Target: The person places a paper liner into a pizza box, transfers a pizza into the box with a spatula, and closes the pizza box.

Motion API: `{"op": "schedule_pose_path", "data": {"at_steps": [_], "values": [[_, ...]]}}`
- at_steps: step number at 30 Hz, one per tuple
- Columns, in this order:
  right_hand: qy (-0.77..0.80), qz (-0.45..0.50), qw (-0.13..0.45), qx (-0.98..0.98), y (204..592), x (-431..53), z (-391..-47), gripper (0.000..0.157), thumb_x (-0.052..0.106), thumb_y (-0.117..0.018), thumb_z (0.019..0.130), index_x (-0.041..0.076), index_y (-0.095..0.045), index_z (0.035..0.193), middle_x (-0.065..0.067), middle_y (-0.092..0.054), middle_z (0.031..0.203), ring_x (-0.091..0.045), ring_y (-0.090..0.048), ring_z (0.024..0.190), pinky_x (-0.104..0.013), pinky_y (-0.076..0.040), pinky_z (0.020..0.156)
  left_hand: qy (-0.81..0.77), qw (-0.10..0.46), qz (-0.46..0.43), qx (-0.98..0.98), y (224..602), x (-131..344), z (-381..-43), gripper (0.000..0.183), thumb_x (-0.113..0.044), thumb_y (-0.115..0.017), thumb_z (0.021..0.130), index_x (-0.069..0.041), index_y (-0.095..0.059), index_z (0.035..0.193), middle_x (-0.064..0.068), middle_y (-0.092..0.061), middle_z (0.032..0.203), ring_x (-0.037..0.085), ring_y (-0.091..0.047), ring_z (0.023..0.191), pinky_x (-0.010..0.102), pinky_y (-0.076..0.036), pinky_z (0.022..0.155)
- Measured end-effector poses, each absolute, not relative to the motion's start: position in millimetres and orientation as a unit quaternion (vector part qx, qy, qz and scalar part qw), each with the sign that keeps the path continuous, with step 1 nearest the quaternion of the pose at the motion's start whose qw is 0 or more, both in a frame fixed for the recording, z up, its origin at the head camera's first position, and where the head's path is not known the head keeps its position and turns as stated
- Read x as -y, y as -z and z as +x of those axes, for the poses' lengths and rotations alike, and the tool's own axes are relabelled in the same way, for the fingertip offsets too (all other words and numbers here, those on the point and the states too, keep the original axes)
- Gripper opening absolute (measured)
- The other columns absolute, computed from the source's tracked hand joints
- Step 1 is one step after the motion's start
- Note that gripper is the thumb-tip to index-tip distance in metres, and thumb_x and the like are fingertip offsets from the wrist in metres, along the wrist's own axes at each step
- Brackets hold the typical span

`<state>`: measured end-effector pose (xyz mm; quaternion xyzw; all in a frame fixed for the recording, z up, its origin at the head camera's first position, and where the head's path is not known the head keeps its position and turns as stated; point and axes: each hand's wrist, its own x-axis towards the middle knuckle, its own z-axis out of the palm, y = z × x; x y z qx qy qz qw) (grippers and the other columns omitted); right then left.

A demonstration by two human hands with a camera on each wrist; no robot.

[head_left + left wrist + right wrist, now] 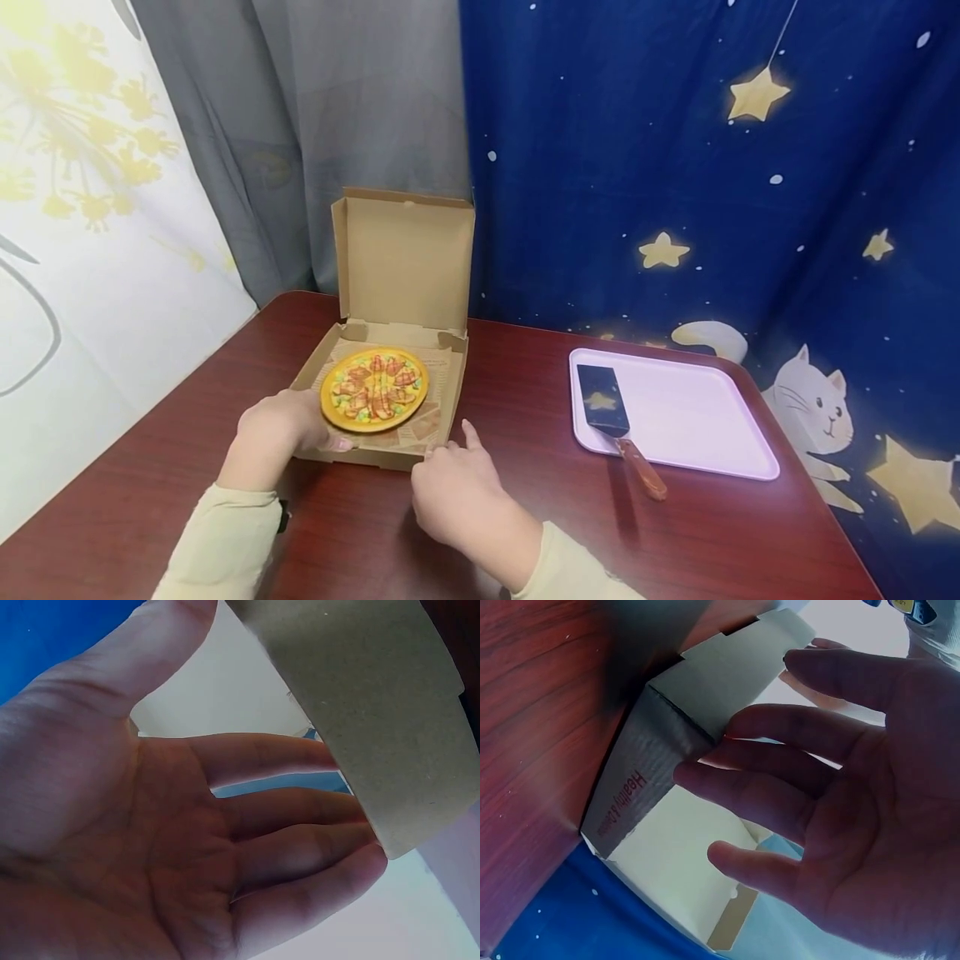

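Note:
An unfolded cardboard pizza box [405, 267] stands on the table, its lid upright at the back. Inside, on printed paper [431, 375], lies a round pizza [375, 390] with an orange-yellow rim and red, yellow and green topping. My left hand [288, 421] is at the box's front left corner, thumb along the front edge; in the left wrist view its fairly straight fingers [300, 851] meet the cardboard edge [375, 712]. My right hand [459, 479] touches the front right corner with loosely bent fingers [742, 791]. Red lettering marks the box's side wall [634, 787].
To the right lies a pale pink-white tray [697, 417]. A spatula [606, 404] rests on its left part, the wooden handle [641, 471] hanging over the front rim. Behind the dark red table [517, 400] hang a grey curtain [375, 92] and a blue starry curtain [600, 150].

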<state>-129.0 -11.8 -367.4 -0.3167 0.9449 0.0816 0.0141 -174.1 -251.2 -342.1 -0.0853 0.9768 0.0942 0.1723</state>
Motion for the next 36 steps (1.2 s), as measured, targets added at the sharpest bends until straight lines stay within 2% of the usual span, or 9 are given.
{"op": "schedule_pose_path", "data": {"at_steps": [17, 28, 36], "values": [[-0.074, -0.316, 0.016, -0.946, 364, -2, -126, 0.013, 0.030, -0.076, 0.091, 0.024, -0.077, 0.081, 0.006, -0.077, 0.103, -0.014, -0.072, 0.094, -0.055, -0.034, 0.129, -0.074, 0.173, -0.074, -0.979, 337, 233, -170, 0.086, -0.059, -0.087, 0.080, 0.005, -0.066, 0.134, 0.036, -0.065, 0.131, 0.046, -0.068, 0.108, 0.060, -0.059, 0.085], [-0.067, -0.315, -0.002, -0.947, 360, -13, -124, 0.018, 0.033, -0.075, 0.092, 0.023, -0.076, 0.077, 0.006, -0.078, 0.096, -0.013, -0.074, 0.091, -0.056, -0.036, 0.127, -0.063, 0.165, -0.072, -0.982, 334, 221, -167, 0.082, -0.060, -0.088, 0.078, 0.002, -0.070, 0.129, 0.031, -0.067, 0.125, 0.043, -0.069, 0.106, 0.058, -0.059, 0.081], [-0.073, -0.316, -0.005, -0.946, 361, -20, -124, 0.016, 0.034, -0.076, 0.091, 0.025, -0.076, 0.077, 0.008, -0.079, 0.100, -0.012, -0.074, 0.094, -0.057, -0.034, 0.128, -0.057, 0.160, -0.071, -0.983, 335, 213, -165, 0.083, -0.060, -0.087, 0.079, 0.004, -0.069, 0.130, 0.031, -0.065, 0.123, 0.045, -0.068, 0.107, 0.059, -0.059, 0.084]]}}
